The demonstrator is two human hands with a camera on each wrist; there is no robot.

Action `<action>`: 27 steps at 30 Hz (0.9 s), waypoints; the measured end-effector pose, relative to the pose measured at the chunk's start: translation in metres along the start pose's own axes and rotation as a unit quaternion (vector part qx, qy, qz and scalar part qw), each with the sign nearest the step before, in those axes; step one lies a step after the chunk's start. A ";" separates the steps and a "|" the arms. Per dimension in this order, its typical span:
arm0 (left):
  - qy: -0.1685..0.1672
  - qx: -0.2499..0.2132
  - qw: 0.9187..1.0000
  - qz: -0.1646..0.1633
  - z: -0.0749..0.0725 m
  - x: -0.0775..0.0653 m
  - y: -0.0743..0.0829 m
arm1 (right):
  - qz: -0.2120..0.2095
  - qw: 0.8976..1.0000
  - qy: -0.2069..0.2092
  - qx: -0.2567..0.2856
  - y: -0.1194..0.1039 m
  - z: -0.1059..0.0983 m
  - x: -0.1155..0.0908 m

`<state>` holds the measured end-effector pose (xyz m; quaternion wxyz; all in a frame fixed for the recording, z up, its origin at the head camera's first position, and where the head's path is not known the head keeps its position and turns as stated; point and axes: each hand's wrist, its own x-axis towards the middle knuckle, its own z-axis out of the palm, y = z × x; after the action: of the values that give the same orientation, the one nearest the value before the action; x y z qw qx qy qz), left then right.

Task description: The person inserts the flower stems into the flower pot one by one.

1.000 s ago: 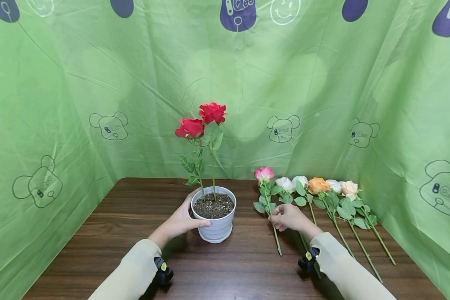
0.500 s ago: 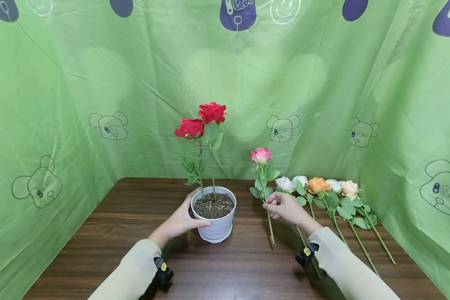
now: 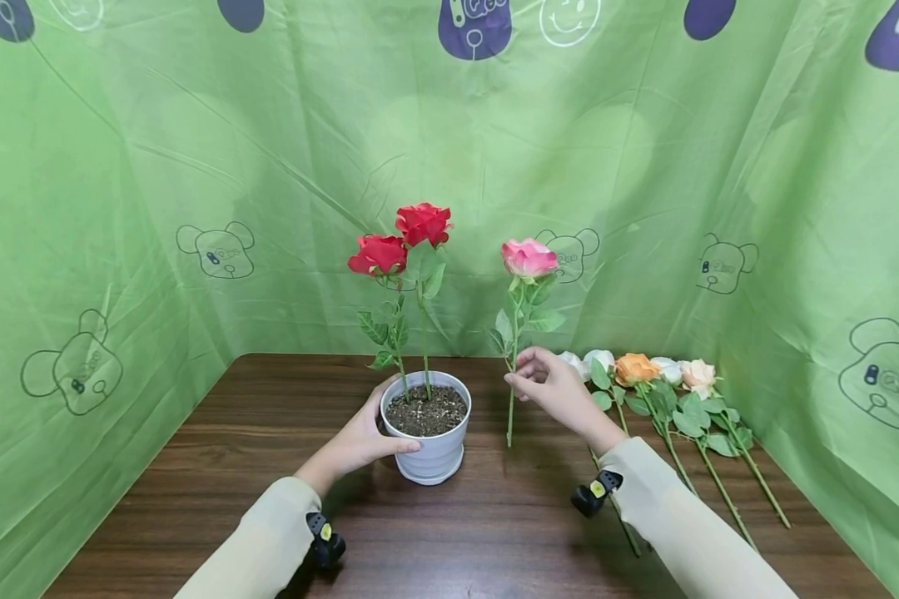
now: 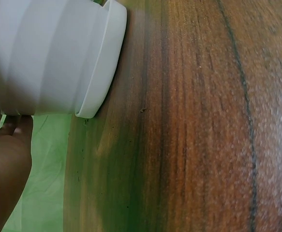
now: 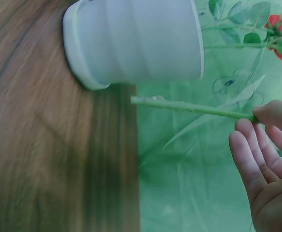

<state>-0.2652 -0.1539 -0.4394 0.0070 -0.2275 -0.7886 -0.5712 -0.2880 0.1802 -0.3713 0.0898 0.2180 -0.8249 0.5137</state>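
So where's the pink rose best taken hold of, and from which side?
I'd pinch the pink rose by its stem, just below the leaves, from its right, as the right hand does. The stem is thin and bare there, the rose stands nearly upright with its bloom on top, and the lower end stays free.
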 end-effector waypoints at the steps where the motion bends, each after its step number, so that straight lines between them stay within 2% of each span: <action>1: 0.001 0.000 1.000 0.000 0.000 0.000 0.000 | -0.006 1.000 0.001 0.003 -0.004 0.001 0.002; 11: 0.001 0.001 1.000 -0.001 0.000 0.000 0.000 | -0.042 0.999 0.024 0.007 -0.035 0.010 0.015; 19: 0.003 -0.001 1.000 0.001 0.000 -0.001 0.000 | -0.088 0.994 0.057 0.039 -0.057 0.019 0.022; 27: 0.001 -0.001 1.000 0.006 0.000 0.000 0.000 | -0.080 0.995 0.049 0.020 -0.059 0.035 0.032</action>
<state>-0.2648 -0.1539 -0.4393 0.0112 -0.2314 -0.7866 -0.5723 -0.2869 0.1186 -0.3278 0.1665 0.2598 -0.7889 0.5315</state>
